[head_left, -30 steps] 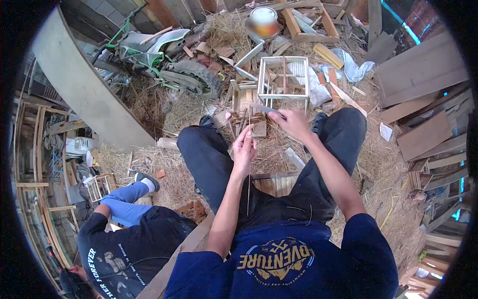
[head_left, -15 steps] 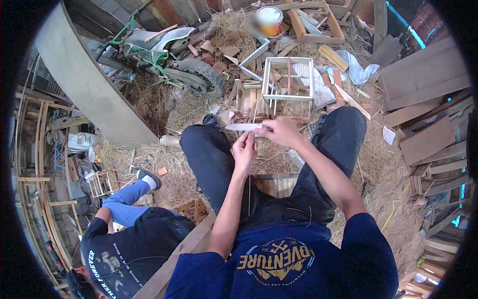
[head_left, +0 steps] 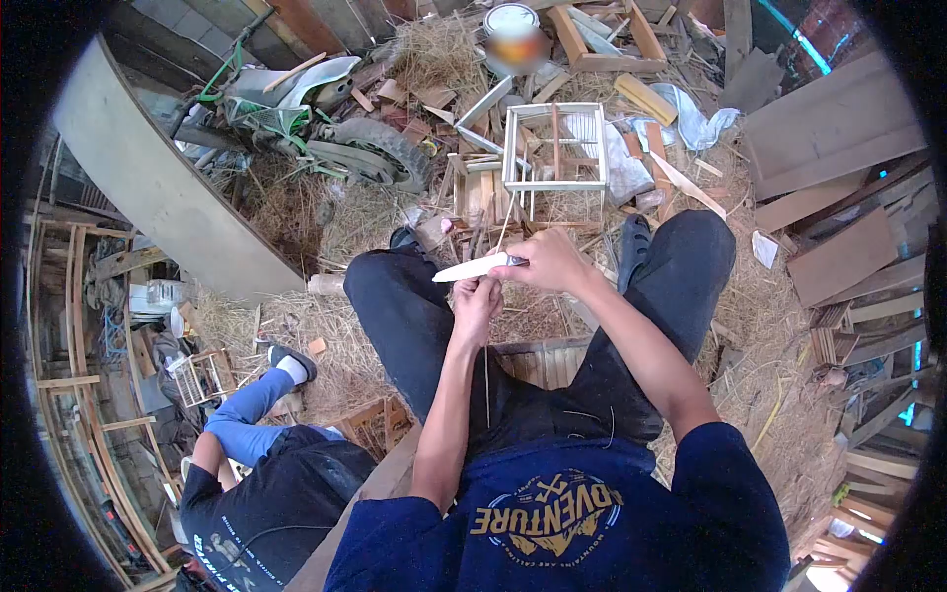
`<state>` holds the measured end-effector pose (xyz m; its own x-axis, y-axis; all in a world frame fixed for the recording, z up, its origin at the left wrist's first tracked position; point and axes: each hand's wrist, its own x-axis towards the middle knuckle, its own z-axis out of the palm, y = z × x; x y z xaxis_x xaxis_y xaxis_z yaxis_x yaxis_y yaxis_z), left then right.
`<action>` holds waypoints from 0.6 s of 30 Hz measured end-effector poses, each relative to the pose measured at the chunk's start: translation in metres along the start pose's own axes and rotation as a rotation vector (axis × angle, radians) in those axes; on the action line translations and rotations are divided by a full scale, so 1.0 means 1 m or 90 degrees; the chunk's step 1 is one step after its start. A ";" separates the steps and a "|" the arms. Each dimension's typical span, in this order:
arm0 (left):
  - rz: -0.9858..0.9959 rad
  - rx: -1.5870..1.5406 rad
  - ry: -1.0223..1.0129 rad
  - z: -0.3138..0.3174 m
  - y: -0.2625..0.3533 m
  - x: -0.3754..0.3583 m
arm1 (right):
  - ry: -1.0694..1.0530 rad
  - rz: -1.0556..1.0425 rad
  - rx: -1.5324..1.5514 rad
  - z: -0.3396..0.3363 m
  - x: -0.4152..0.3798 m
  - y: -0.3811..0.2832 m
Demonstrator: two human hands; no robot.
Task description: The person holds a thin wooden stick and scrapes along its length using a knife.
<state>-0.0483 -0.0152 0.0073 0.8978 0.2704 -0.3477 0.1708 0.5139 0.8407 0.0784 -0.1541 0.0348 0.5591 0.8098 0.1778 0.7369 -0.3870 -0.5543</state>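
My right hand (head_left: 548,260) is closed on the dark handle of a knife (head_left: 473,267), whose pale blade points left across the top of my left hand. Pinched in my left hand (head_left: 477,304) is a thin wooden strip (head_left: 508,219); it runs up past the knife, and a thin length hangs below my fingers. The two hands are close together between my knees. Beyond them stands a white wooden frame (head_left: 508,148) with a reddish bar across its middle.
A person in a dark shirt (head_left: 286,493) sits at the lower left. Past my knees lie a motorbike (head_left: 296,109), a paint can (head_left: 511,22) and scrap wood. A large curved board (head_left: 168,187) leans at the left; brown panels (head_left: 838,128) lie at the right.
The knife has shifted slightly left and down, its blade now tilted down toward the left. My left hand has moved slightly left. The surroundings have shifted a little in view.
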 end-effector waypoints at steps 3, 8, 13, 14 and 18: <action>-0.035 -0.011 -0.011 0.001 -0.001 0.002 | 0.018 0.008 -0.009 -0.001 -0.003 0.005; -0.048 -0.007 -0.036 -0.001 -0.007 0.008 | 0.068 -0.040 -0.072 0.003 -0.007 0.020; -0.051 -0.058 -0.061 0.004 0.009 0.001 | 0.066 0.086 -0.078 -0.011 -0.008 0.032; -0.046 -0.023 -0.065 0.004 0.011 -0.002 | 0.064 0.143 -0.082 -0.019 -0.009 0.040; -0.066 -0.027 -0.072 0.003 0.014 -0.010 | 0.114 0.283 -0.127 -0.039 -0.010 0.067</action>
<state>-0.0541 -0.0128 0.0239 0.9169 0.1222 -0.3800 0.2490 0.5689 0.7838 0.1376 -0.2053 0.0278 0.8779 0.4669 0.1061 0.4617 -0.7669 -0.4458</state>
